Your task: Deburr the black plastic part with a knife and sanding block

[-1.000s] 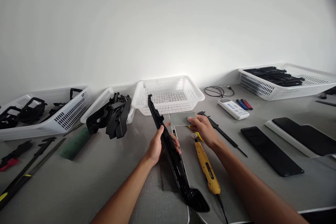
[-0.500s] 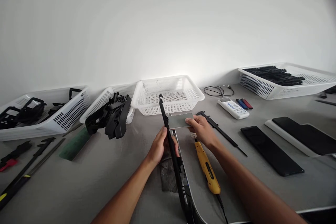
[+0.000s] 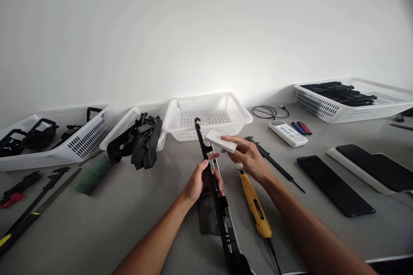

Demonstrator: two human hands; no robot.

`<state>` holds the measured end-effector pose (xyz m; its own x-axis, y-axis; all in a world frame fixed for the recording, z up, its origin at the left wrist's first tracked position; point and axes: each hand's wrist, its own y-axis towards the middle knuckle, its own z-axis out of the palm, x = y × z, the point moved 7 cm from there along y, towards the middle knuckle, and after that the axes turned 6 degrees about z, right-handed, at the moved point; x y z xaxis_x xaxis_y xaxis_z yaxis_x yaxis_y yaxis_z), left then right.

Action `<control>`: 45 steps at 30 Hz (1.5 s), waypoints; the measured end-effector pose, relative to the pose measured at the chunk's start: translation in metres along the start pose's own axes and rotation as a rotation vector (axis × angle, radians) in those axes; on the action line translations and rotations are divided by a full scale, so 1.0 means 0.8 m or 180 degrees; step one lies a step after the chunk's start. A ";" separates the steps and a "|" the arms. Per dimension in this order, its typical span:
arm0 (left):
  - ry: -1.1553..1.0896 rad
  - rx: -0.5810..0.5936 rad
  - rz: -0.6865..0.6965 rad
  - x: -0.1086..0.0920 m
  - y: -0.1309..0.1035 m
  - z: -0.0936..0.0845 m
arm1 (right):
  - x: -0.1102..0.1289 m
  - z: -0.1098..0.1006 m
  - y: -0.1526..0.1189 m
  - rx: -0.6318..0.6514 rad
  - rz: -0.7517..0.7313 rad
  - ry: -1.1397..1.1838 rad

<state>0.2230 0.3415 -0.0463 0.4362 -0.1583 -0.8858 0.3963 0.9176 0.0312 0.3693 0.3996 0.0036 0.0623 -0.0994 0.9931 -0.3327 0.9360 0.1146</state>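
Between right fingers, block now white-side up.

The lone head camera looks forward and down from above the near edge, wall at twelve o'clock, hands close.

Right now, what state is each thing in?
Left hand: closed on black strip
Black strip: held at a slant
Right hand: gripping white block
White block: held, tilted
Yellow tool: lying down, cord attached
Black cable: coiled
Black slab: flat, face dark
Far-left basket: holding black parts
Second basket from left: parts overhanging rim
Middle basket: upright
Far-right basket: holding black parts
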 end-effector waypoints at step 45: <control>0.0302 0.0145 -0.0212 0.003 -0.001 0.016 | -0.007 0.004 -0.002 -0.0304 0.0403 -0.0036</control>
<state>0.2341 0.3355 -0.0429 0.3302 -0.1811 -0.9264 0.4591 0.8883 -0.0100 0.3667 0.3976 -0.0025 0.0148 0.0180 0.9997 -0.2461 0.9691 -0.0138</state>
